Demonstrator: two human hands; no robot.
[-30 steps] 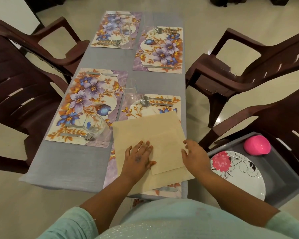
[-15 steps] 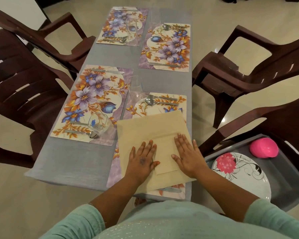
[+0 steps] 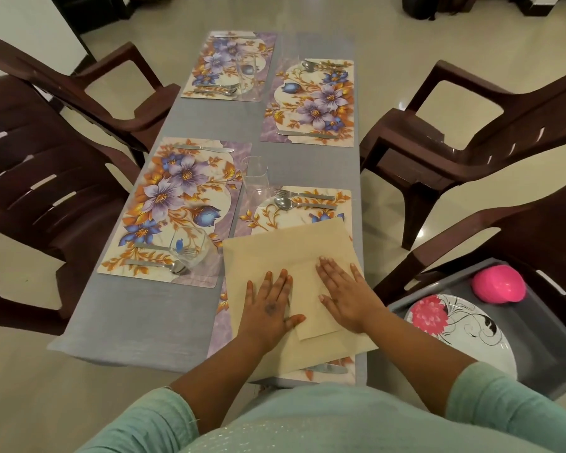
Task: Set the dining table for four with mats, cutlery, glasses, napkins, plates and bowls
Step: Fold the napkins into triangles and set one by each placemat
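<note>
Head view: four floral rectangular placemats [image 3: 177, 210] with steel cutlery [image 3: 303, 199] and clear glasses [image 3: 257, 178] already lie on the grey surface [image 3: 138, 318]. At lower centre, the left hand [image 3: 270, 308] and right hand [image 3: 348, 292] press flat, fingers straight, on a beige folded cloth napkin [image 3: 285, 250]. Plates and bowls appear still unplaced: a white flowered plate [image 3: 464, 331] waits in the grey tray [image 3: 543, 338], lower right.

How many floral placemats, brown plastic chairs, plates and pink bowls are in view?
Floral rectangular placemats: 4
Brown plastic chairs: 4
White round plate with pink flower: 1 visible
Pink plastic bowl: 1
Total: 10
</note>
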